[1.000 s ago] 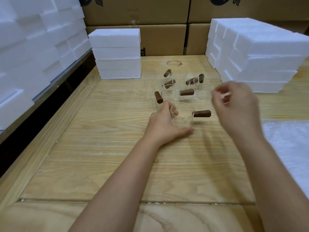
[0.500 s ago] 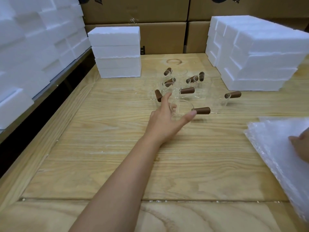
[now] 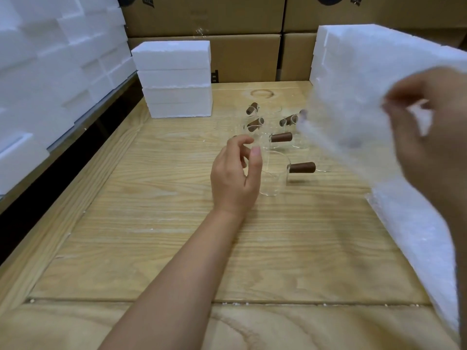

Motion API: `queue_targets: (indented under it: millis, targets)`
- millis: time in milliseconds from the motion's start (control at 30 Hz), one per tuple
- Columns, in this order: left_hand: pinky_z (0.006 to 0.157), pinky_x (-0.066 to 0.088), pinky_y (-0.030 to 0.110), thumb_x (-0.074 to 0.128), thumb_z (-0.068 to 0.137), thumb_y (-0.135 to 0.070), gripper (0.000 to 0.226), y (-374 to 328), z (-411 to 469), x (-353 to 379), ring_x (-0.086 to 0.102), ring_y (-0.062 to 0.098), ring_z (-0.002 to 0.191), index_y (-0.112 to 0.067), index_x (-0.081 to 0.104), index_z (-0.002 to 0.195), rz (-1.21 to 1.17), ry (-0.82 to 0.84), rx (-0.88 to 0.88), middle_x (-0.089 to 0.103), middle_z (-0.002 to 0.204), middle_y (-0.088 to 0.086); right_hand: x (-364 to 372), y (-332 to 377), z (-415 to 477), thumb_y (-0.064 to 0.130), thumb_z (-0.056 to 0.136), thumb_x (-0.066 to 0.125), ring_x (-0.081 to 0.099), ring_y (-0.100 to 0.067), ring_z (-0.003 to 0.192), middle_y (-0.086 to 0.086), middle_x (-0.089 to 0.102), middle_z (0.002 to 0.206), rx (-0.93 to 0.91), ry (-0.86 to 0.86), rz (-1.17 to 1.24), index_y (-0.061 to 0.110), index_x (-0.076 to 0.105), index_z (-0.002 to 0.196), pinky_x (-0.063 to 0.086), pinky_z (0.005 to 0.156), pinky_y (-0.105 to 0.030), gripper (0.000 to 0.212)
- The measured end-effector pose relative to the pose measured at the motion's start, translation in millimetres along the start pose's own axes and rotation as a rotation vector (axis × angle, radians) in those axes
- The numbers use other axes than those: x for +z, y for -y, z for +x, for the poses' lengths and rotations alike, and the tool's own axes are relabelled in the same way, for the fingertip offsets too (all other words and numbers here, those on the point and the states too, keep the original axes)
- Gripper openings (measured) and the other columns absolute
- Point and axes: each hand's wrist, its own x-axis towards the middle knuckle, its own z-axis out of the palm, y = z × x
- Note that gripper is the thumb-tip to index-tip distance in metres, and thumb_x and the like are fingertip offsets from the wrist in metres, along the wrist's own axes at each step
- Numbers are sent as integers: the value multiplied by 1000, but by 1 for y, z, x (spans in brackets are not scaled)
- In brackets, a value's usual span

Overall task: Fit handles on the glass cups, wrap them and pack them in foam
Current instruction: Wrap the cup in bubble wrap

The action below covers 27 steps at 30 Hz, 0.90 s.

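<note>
A clear glass cup (image 3: 274, 176) with a brown wooden handle (image 3: 302, 168) stands upright on the wooden table (image 3: 156, 223). My left hand (image 3: 233, 174) hovers just left of it, fingers apart and curled, holding nothing. Behind it stand several more glass cups (image 3: 267, 132) with brown handles. My right hand (image 3: 429, 137) is raised at the right and pinches a white bubble-wrap sheet (image 3: 353, 117), which hangs blurred in the air and hides the cups at the right.
A stack of white foam blocks (image 3: 174, 79) stands at the back centre, another foam stack (image 3: 328, 54) at the back right. More foam fills shelves (image 3: 50, 59) on the left. Cardboard boxes (image 3: 227, 26) line the back. Further bubble wrap (image 3: 417, 236) lies on the table's right side.
My right hand went from the cups to the bubble wrap at the right and lifted a sheet up. My left hand let go of the near cup and opened beside it.
</note>
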Motion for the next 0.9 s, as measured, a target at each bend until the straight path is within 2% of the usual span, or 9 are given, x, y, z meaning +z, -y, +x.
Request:
queue_targets:
  millis: [133,200,300,433,533,633,700,800,900]
  targets:
    - [67,43,32,36,93,-33,38,1,0,1,52,17,70,-4,52,112,-76,-38,-26,51,81,-9,38,39,5,-2,88,57,58,-29,86,-12,67,91,-209,84,117,0,64,92,42,80,-40,8]
    - [71,42,30,36,93,-33,35,1,2,0,49,16,74,-8,45,117,-139,-94,-39,46,84,-9,54,45,2,-5,87,57,55,-20,87,-8,67,90,-188,124,218,1,65,91,39,80,-31,10]
    - [79,40,29,44,89,-34,34,2,5,-2,45,23,83,-15,38,117,-225,-208,-120,43,94,3,72,42,-9,-9,84,54,52,-12,89,-6,66,88,-103,99,310,2,65,90,37,79,-22,16]
    - [90,41,38,70,76,-17,62,3,9,-5,44,27,100,-22,31,125,-191,-249,-210,37,119,4,76,36,-20,-11,83,49,56,-18,91,3,61,88,35,13,420,7,62,88,46,86,-41,22]
    - [97,41,46,78,72,-7,84,4,13,-6,44,26,113,-21,24,135,-104,-181,-99,30,134,-1,72,32,-21,-10,83,47,58,-21,94,11,60,88,71,8,478,17,58,88,46,87,-42,29]
    - [98,41,48,79,76,-14,84,-1,20,-9,44,32,122,-17,24,139,-58,-111,77,27,140,-8,69,30,-19,-7,84,46,60,-18,96,20,59,92,91,6,560,23,54,87,46,88,-31,31]
    - [95,46,45,77,81,-17,67,-6,27,-11,52,31,117,-13,38,135,-30,-110,204,38,135,-6,67,30,-18,-6,84,46,60,-18,97,20,60,92,92,-6,596,22,54,86,44,88,-26,29]
    - [69,48,20,72,86,-17,32,-14,36,-15,63,19,82,-6,61,114,-22,-133,276,58,111,-6,67,29,-16,-6,85,48,61,-20,98,20,62,91,112,-31,632,20,56,84,45,89,-28,28]
    - [53,39,17,69,88,-17,12,-22,42,-19,58,12,66,-9,64,96,-28,-145,284,62,104,-5,66,30,-15,-5,86,50,62,-19,101,21,64,91,136,-28,655,26,57,84,47,90,-29,32]
